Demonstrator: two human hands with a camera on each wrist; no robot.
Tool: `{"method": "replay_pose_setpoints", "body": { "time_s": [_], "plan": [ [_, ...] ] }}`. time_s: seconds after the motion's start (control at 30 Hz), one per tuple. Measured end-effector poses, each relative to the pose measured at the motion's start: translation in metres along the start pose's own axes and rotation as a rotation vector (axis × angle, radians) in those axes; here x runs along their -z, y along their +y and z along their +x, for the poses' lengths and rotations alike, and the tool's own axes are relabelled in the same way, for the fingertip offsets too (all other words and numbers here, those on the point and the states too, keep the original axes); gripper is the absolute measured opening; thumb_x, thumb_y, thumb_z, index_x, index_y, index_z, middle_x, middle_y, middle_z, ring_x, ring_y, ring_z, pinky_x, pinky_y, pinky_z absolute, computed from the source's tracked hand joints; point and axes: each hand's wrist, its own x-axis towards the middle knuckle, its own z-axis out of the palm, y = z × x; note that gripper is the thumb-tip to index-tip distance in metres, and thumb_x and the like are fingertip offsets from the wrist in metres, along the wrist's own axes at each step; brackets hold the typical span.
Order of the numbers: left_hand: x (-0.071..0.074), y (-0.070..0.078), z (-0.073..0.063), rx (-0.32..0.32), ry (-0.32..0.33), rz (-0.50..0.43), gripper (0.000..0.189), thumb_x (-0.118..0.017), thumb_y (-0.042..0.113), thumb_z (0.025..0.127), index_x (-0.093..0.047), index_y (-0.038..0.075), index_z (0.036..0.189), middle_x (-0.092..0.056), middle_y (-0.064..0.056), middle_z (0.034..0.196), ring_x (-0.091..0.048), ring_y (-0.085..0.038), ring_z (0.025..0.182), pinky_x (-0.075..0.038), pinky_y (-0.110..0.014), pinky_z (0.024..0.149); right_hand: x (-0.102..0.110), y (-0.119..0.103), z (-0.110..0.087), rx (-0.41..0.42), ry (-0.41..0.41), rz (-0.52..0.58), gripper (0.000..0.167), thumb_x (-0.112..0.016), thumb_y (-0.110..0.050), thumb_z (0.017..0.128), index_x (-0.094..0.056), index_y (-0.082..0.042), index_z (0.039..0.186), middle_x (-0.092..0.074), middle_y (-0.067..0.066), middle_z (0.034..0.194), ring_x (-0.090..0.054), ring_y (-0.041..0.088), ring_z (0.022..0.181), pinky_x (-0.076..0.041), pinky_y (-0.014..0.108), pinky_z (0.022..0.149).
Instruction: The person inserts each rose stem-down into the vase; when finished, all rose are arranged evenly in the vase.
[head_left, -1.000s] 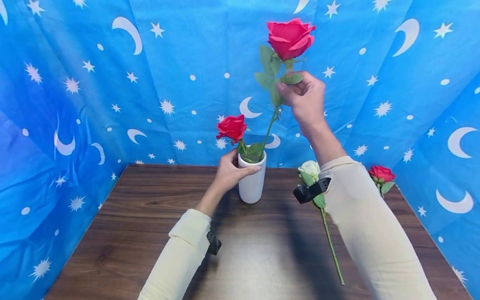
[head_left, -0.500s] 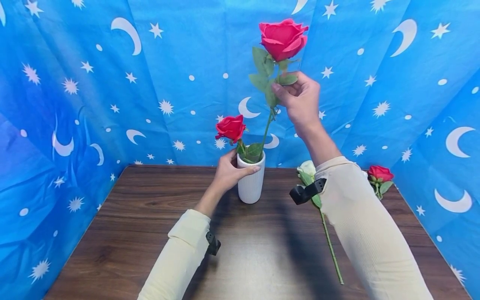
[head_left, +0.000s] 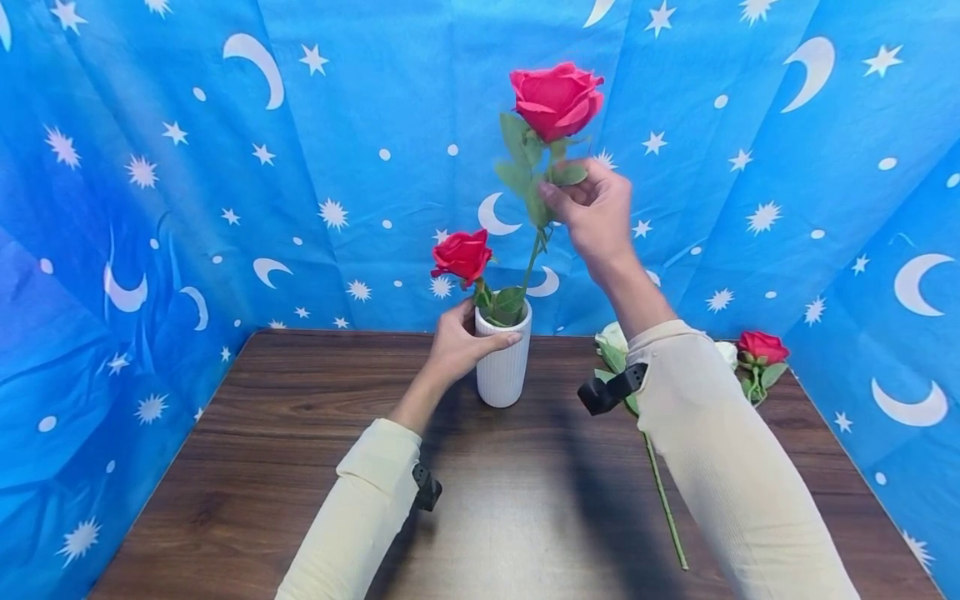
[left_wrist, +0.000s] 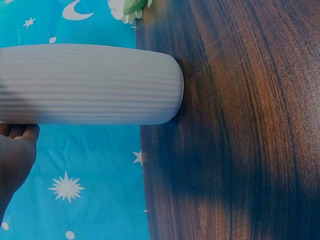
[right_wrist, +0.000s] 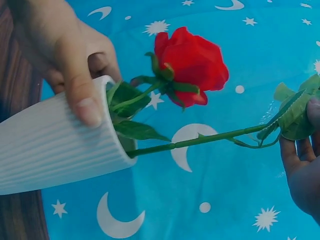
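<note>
A white ribbed vase point(head_left: 501, 367) stands upright near the table's back edge. My left hand point(head_left: 459, 343) grips it near the rim, thumb across the front. Inside sits a short red rose point(head_left: 462, 256), leaning left, its leaves at the mouth. Above the vase my right hand point(head_left: 596, 204) pinches a taller red rose point(head_left: 557, 102) among its leaves, below the bloom. In the right wrist view that rose's green stem point(right_wrist: 200, 141) runs into the vase mouth along the rim, and its lower end is hidden inside.
On the wooden table point(head_left: 315, 467), a white rose point(head_left: 613, 336) lies at the right, partly behind my right sleeve. Another red rose point(head_left: 762, 346) and a white bloom point(head_left: 727, 354) lie at the back right corner. A blue cloth point(head_left: 390, 108) with moons and stars hangs around the table.
My right hand has moved left and then down with the taller rose, so its stem sits deeper in the vase. My left hand and the vase stay in place.
</note>
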Motion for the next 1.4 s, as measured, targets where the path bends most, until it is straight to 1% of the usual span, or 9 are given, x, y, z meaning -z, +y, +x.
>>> {"method": "replay_pose_setpoints", "body": {
  "time_s": [0.2, 0.4, 0.57, 0.83, 0.93, 1.13, 1.27, 1.33, 1.4],
  "plan": [
    [0.001, 0.0, -0.001, -0.002, -0.004, 0.002, 0.066, -0.086, 0.023, 0.082, -0.057, 0.01, 0.139, -0.066, -0.01, 0.135, -0.064, -0.028, 0.126, -0.053, -0.044, 0.11, 0.0, 0.012, -0.005, -0.005, -0.01, -0.057, 0.028, -0.07, -0.005, 0.094, -0.066, 0.008, 0.119, -0.076, 0.016, 0.116, -0.075, 0.023, 0.111, -0.06, 0.035, 0.096],
    [0.002, 0.0, -0.002, -0.006, -0.008, 0.001, 0.066, -0.086, 0.024, 0.082, -0.056, 0.01, 0.139, -0.066, -0.01, 0.136, -0.064, -0.028, 0.126, -0.053, -0.044, 0.11, -0.002, 0.022, -0.01, -0.016, -0.02, -0.063, 0.028, -0.07, -0.004, 0.094, -0.066, 0.009, 0.118, -0.078, 0.009, 0.109, -0.076, 0.013, 0.104, -0.061, 0.033, 0.095],
    [0.002, 0.0, -0.002, -0.017, -0.01, 0.001, 0.066, -0.085, 0.025, 0.083, -0.056, 0.011, 0.14, -0.066, -0.01, 0.136, -0.065, -0.028, 0.126, -0.053, -0.044, 0.109, -0.005, 0.029, -0.016, -0.021, -0.043, -0.087, 0.031, -0.069, -0.004, 0.094, -0.065, 0.01, 0.122, -0.07, 0.026, 0.124, -0.071, 0.031, 0.117, -0.058, 0.037, 0.102],
    [0.002, -0.001, -0.001, -0.018, -0.004, -0.002, 0.066, -0.086, 0.026, 0.082, -0.057, 0.011, 0.139, -0.066, -0.01, 0.135, -0.065, -0.028, 0.125, -0.054, -0.044, 0.109, -0.009, 0.044, -0.025, -0.052, -0.066, -0.1, 0.033, -0.07, -0.005, 0.094, -0.065, 0.009, 0.124, -0.069, 0.027, 0.126, -0.069, 0.037, 0.119, -0.057, 0.038, 0.103],
    [0.002, -0.002, 0.0, -0.023, -0.004, -0.002, 0.066, -0.086, 0.027, 0.082, -0.057, 0.011, 0.139, -0.067, -0.01, 0.135, -0.066, -0.027, 0.125, -0.054, -0.044, 0.108, -0.01, 0.05, -0.029, -0.061, -0.07, -0.105, 0.032, -0.07, -0.005, 0.094, -0.066, 0.008, 0.123, -0.069, 0.027, 0.125, -0.072, 0.031, 0.115, -0.058, 0.036, 0.101],
    [0.001, -0.002, 0.001, -0.032, 0.002, -0.006, 0.065, -0.086, 0.026, 0.082, -0.057, 0.012, 0.139, -0.067, -0.009, 0.134, -0.066, -0.027, 0.124, -0.055, -0.043, 0.107, -0.013, 0.059, -0.036, -0.061, -0.042, -0.08, 0.032, -0.072, -0.005, 0.092, -0.067, 0.009, 0.121, -0.072, 0.024, 0.117, -0.071, 0.001, 0.094, -0.06, 0.022, 0.092],
    [0.001, -0.002, 0.001, -0.039, 0.007, -0.006, 0.064, -0.086, 0.026, 0.082, -0.058, 0.012, 0.138, -0.067, -0.01, 0.133, -0.067, -0.027, 0.123, -0.055, -0.043, 0.107, -0.016, 0.06, -0.039, -0.052, -0.019, -0.044, 0.03, -0.072, -0.003, 0.092, -0.067, 0.01, 0.118, -0.076, 0.009, 0.104, -0.07, -0.002, 0.089, -0.059, 0.017, 0.086],
    [0.0, -0.002, 0.001, -0.036, 0.007, -0.005, 0.064, -0.086, 0.026, 0.082, -0.058, 0.012, 0.138, -0.067, -0.01, 0.134, -0.066, -0.027, 0.123, -0.055, -0.044, 0.107, -0.017, 0.06, -0.04, -0.051, -0.019, -0.037, 0.029, -0.072, -0.002, 0.092, -0.067, 0.011, 0.117, -0.075, 0.008, 0.103, -0.07, -0.003, 0.087, -0.059, 0.016, 0.085],
    [0.0, -0.002, 0.001, -0.029, 0.008, -0.001, 0.064, -0.086, 0.027, 0.082, -0.058, 0.012, 0.138, -0.067, -0.01, 0.134, -0.066, -0.027, 0.124, -0.055, -0.044, 0.107, -0.017, 0.061, -0.041, -0.059, -0.025, -0.041, 0.029, -0.071, -0.002, 0.092, -0.067, 0.011, 0.117, -0.075, 0.016, 0.106, -0.069, -0.004, 0.087, -0.059, 0.016, 0.086]
  ]
}}
